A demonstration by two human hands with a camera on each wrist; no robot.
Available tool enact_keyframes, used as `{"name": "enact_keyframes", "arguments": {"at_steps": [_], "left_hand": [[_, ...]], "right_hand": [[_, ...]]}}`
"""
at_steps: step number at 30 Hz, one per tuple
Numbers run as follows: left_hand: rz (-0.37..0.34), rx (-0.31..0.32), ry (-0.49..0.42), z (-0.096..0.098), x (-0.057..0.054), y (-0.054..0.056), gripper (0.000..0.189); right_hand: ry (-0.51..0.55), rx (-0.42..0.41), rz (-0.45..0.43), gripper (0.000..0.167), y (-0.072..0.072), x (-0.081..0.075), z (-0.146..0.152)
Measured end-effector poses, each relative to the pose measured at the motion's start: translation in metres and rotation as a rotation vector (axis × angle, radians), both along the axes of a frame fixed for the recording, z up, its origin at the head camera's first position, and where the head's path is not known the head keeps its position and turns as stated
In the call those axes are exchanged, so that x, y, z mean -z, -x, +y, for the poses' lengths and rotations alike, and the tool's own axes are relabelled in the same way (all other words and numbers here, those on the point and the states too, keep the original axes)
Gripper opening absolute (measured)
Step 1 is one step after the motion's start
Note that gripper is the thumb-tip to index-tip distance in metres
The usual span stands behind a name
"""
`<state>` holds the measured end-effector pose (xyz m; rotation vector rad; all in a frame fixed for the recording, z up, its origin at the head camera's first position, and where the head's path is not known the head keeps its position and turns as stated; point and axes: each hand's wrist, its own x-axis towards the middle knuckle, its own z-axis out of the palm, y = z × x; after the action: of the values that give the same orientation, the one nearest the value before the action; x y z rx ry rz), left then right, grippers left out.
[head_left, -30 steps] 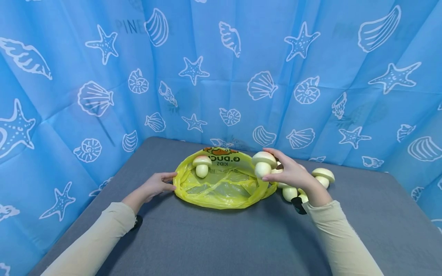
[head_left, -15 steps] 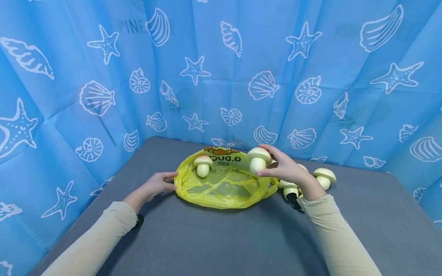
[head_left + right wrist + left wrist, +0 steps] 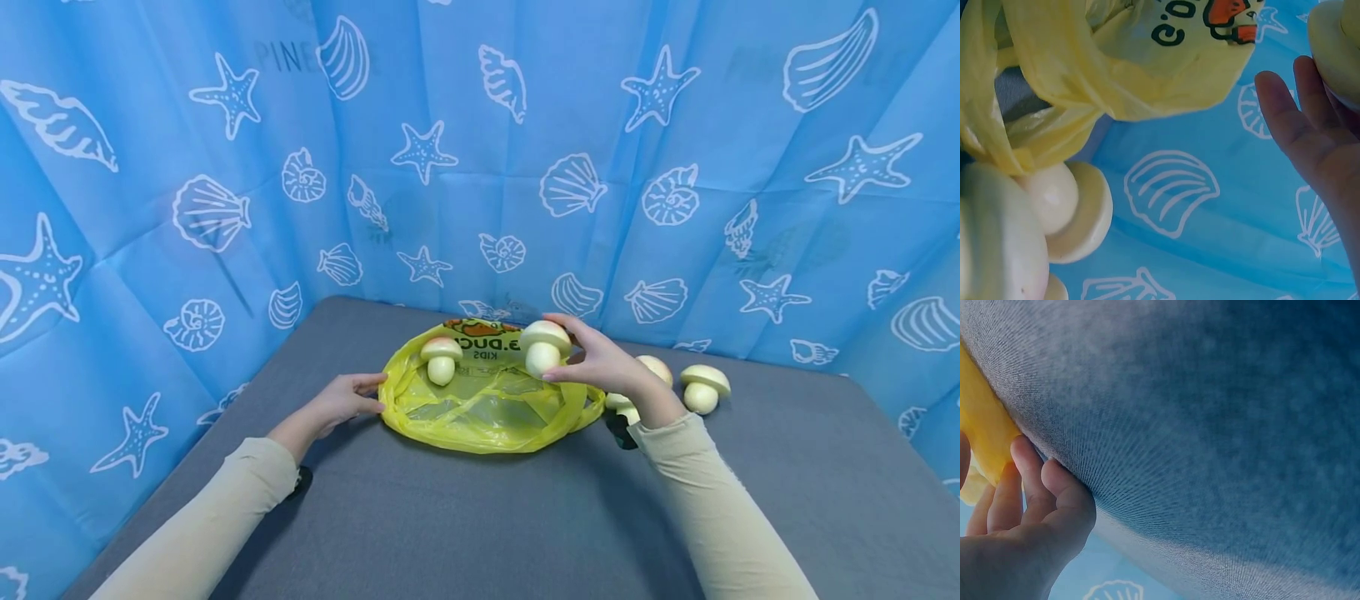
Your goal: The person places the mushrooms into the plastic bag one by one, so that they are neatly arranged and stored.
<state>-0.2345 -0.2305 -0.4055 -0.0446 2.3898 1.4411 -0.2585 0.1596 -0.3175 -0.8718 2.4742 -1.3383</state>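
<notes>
A yellow plastic bag point(image 3: 472, 442) printed with "G.DUCK KIDS" lies with its mouth spread wide. One toy mushroom point(image 3: 441, 360), pale with a reddish tint on its cap, sits inside it at the back left. My left hand point(image 3: 337, 407) holds the bag's left rim; in the left wrist view the yellow plastic point(image 3: 985, 419) lies between thumb and fingers. Above the bag's right side, my right hand point(image 3: 600, 365) grips another pale mushroom point(image 3: 544, 348), cap up. That mushroom's cap point(image 3: 1329, 53) is cut off by the right wrist view's edge.
Several more mushrooms stand right of the bag, one point(image 3: 703, 388) apart from the others and some partly hidden behind my right forearm. The grey tabletop point(image 3: 450, 525) ends at a blue curtain point(image 3: 480, 208) with white shell and starfish prints.
My right hand has carried its mushroom leftward, from the bag's right edge to over its opening. My left hand has kept its place on the rim.
</notes>
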Motion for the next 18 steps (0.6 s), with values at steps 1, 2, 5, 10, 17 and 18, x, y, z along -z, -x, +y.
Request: {"name": "enact_keyframes", "arguments": {"at_steps": [1, 2, 5, 10, 17, 18], "left_hand": [[0.001, 0.001, 0.0, 0.0, 0.0, 0.0, 0.061], [0.002, 0.004, -0.002, 0.0, 0.0, 0.0, 0.061], [0.002, 0.006, -0.006, 0.0, -0.001, 0.0, 0.061], [0.002, 0.007, -0.004, -0.001, -0.002, 0.0, 0.061], [-0.008, -0.001, 0.0, 0.0, -0.001, -0.001, 0.061], [-0.009, 0.0, -0.002, 0.0, -0.001, -0.001, 0.061]], "right_hand": [[-0.006, 0.0, -0.005, 0.083, 0.0, 0.0, -0.001], [-0.014, 0.001, -0.008, 0.083, 0.0, 0.0, -0.003], [-0.025, -0.013, -0.014, 0.083, 0.0, 0.0, -0.007], [-0.004, -0.042, -0.018, 0.082, 0.003, -0.002, -0.017], [0.015, -0.083, -0.017, 0.081, 0.01, 0.0, -0.031], [0.013, -0.086, -0.014, 0.081, 0.011, 0.0, -0.033]]}}
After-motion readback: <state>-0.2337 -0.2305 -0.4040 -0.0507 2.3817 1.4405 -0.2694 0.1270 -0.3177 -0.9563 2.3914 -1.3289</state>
